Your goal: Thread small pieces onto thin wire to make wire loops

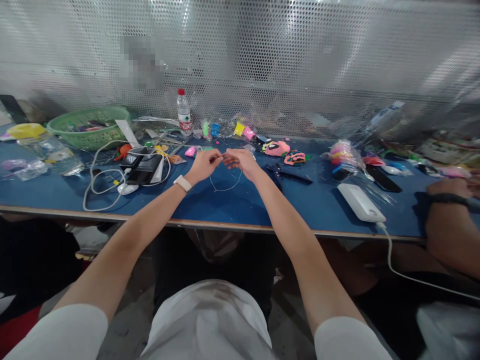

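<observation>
My left hand (205, 164) and my right hand (240, 161) meet above the blue table, fingertips nearly touching. Both are closed in a pinch. A thin, pale string (226, 190) hangs between them in a loop, with what looks like a small knot or link near its lowest point. Its ends run up into my fingers, where the exact grip is hidden. Just right of my right hand lie dark-handled scissors or pliers (288, 173). Behind it sit a pink clay figure (275, 148) and a striped clay piece (295, 158).
Left on the table (240, 215) are a green basket (56, 131), a yellow-lidded jar (56, 150) and phones with a white cable (88, 192). A bottle (183, 115) stands behind. A white power bank (360, 202) lies right, near another person's arm (450, 225).
</observation>
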The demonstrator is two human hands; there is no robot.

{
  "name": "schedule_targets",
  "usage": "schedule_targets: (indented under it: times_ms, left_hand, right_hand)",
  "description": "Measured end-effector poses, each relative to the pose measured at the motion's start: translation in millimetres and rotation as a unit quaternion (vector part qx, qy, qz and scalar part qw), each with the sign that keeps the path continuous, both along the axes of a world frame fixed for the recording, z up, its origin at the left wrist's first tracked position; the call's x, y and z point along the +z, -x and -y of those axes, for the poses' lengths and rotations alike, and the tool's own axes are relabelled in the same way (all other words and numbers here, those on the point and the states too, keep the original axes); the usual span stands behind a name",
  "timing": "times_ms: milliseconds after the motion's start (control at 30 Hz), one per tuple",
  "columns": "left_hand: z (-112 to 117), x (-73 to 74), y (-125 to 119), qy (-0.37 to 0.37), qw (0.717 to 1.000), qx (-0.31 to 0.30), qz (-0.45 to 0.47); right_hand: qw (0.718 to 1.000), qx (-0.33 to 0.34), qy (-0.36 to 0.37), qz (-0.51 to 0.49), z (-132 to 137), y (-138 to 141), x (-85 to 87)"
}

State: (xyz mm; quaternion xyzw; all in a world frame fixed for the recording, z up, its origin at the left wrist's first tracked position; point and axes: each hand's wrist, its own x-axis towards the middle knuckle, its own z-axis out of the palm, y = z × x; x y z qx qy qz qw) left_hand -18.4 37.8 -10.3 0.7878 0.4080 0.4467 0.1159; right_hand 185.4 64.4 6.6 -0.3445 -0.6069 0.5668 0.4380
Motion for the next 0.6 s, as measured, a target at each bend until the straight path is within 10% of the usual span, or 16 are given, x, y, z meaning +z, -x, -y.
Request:
schedule_targets:
  times_ms: [200, 600]
  left_hand:
    - [3.0, 2.2, -5.0, -0.006, 1.000, 0.010, -0.017]
    - [0.8, -4.3, -5.0, 0.006, 1.000, -0.012, -0.012]
  right_hand:
    - [0.991, -0.035, -0.121, 0.046, -3.7, -2.3, -8.1]
    - [0.998, -0.031, -0.051, 0.019, -2.5, 2.8, -8.5]
